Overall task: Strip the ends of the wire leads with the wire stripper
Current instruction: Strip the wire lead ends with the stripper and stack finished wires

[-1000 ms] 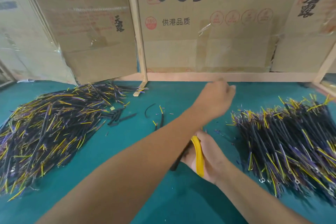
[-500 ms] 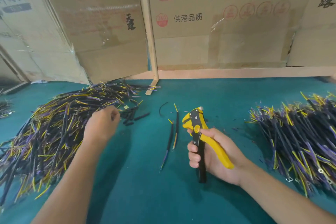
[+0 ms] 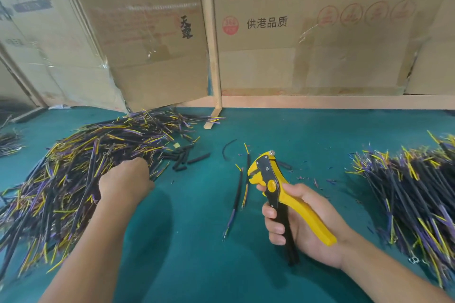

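My right hand [image 3: 305,224] grips a yellow and black wire stripper [image 3: 273,179] by its handles, jaws up and tilted left, above the green mat. My left hand [image 3: 125,182] reaches into the big left pile of wire leads [image 3: 64,179], black with yellow and purple ends. Its fingers are curled down among the leads and hidden from view; whether they hold one I cannot see. A second pile of wire leads [image 3: 416,192] lies at the right. Two loose leads [image 3: 237,194] lie on the mat just left of the stripper.
Short black tubing pieces [image 3: 187,157] and a curved black strand [image 3: 227,147] lie between the left pile and the stripper. Cardboard panels [image 3: 320,32] on a wooden frame [image 3: 214,56] wall off the back. Small insulation scraps [image 3: 317,179] dot the green mat [image 3: 197,241].
My left hand swung from the right pile across to the left pile and now digs into it. My right hand raised the stripper upright into view.
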